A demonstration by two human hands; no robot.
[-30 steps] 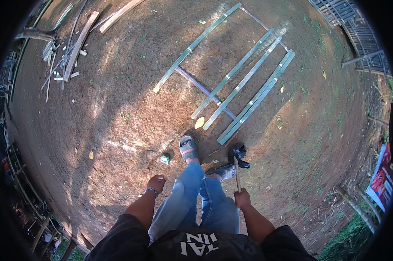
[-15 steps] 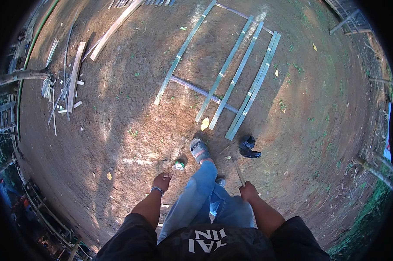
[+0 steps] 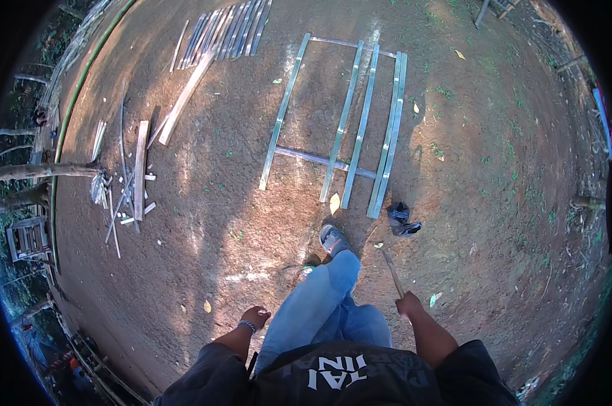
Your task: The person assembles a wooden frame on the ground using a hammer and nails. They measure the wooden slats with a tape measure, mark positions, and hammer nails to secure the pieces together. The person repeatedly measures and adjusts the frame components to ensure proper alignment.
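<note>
My right hand [image 3: 409, 304] is closed around one end of a long, narrow, stick-like tool [image 3: 393, 273], which points forward and down over the dirt. Whether it is a blade or wood I cannot tell. My left hand [image 3: 257, 316], with a bracelet at the wrist, hangs beside my left thigh with its fingers curled in. Anything inside it is hidden. Ahead of my sandalled foot [image 3: 334, 239], a frame of long greenish slats [image 3: 354, 149] lies flat on the ground across two crosspieces [image 3: 304, 156]. Neither hand touches it.
A crumpled black plastic bag [image 3: 402, 220] lies right of my foot, near the slats. Left are planks [image 3: 141, 169] [image 3: 187, 98], thin sticks and offcuts. A row of dark slats [image 3: 235, 30] lies at the far left. A green hose or pole [image 3: 82, 88] edges the ground.
My view has shifted, bringing the row of dark slats into fuller sight. The small green-and-white item by my foot is now mostly hidden by my leg. The tool stays in my right hand.
</note>
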